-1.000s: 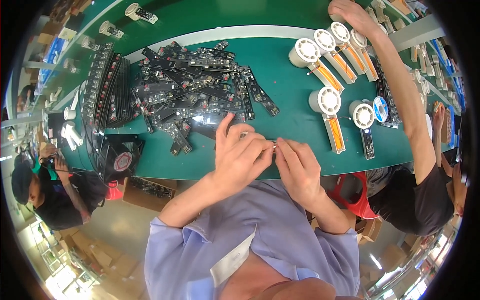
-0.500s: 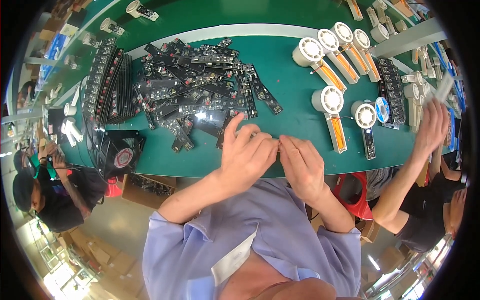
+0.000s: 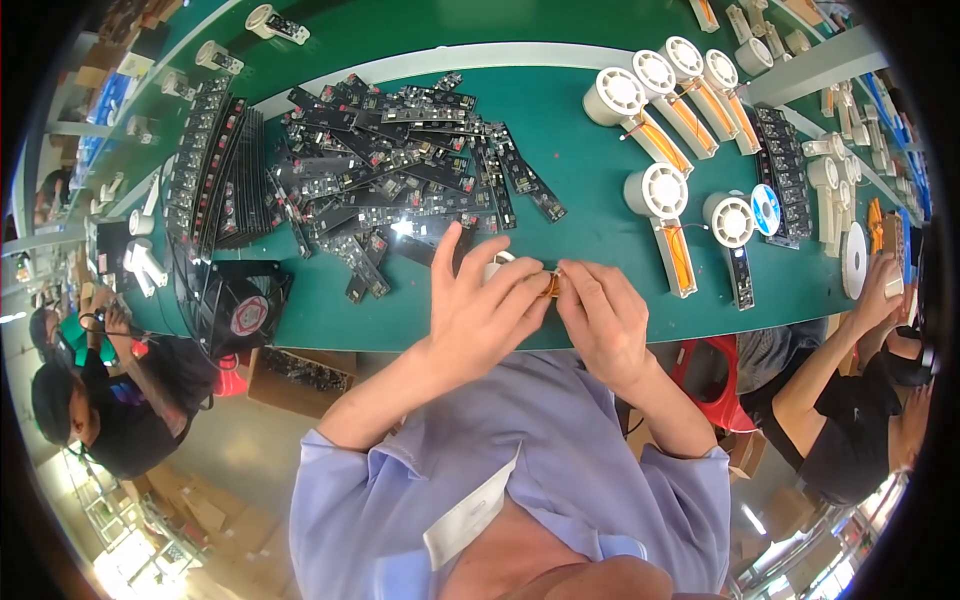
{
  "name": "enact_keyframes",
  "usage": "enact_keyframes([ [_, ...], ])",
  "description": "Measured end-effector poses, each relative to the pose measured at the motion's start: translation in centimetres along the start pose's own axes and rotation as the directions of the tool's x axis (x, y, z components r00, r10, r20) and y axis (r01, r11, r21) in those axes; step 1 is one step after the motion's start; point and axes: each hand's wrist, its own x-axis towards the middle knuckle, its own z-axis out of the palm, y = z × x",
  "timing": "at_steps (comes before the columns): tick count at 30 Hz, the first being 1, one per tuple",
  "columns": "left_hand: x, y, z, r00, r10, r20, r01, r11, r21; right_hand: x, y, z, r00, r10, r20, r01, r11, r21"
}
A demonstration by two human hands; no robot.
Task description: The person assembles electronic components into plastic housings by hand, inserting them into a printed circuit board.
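My left hand [image 3: 482, 308] is closed round a mostly hidden handheld fan [image 3: 499, 262], its index finger raised. Only a bit of white round casing and an orange part show between the fingers. My right hand [image 3: 606, 322] pinches at the fan's orange part, its fingertips meeting those of the left hand. Just beyond the left hand lies a heap of black circuit boards [image 3: 400, 170]. To the right, a handheld fan with an orange battery [image 3: 672, 250] in its open handle lies beside another fan with a black board [image 3: 738, 262] on its handle.
Several white fans [image 3: 612, 95] lie at the back right, near a blue-and-white reel [image 3: 765, 212] and stacked boards [image 3: 782, 180]. At left stand a row of boards [image 3: 225, 170] and a black box fan [image 3: 232, 308]. Co-workers sit on both sides; a red stool [image 3: 708, 385] is at right.
My left fingers have shifted and spread slightly, and white casing and orange now show between my hands. The co-worker at right has lowered an arm; a white disc shows there.
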Motion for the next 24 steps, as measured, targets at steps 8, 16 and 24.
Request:
enact_keyframes([
  [8, 2.5, -0.8, -1.8, 0.936, -0.187, 0.299, 0.233, 0.964, -0.127, -0.4, 0.6, -0.4, 0.990, -0.135, 0.040, 0.132, 0.989, 0.068],
  [16, 2.4, -2.0, -2.2, 0.905, -0.169, 0.391, 0.309, 0.893, -0.329, -0.5, 0.7, 0.0, 0.988, -0.149, 0.042, 0.141, 0.978, 0.152],
  [24, 2.1, -2.7, -2.5, 0.923, -0.033, 0.382, 0.190, 0.906, -0.379, 1.4, 1.0, -2.1, 0.917, -0.252, 0.310, 0.231, 0.967, 0.103],
])
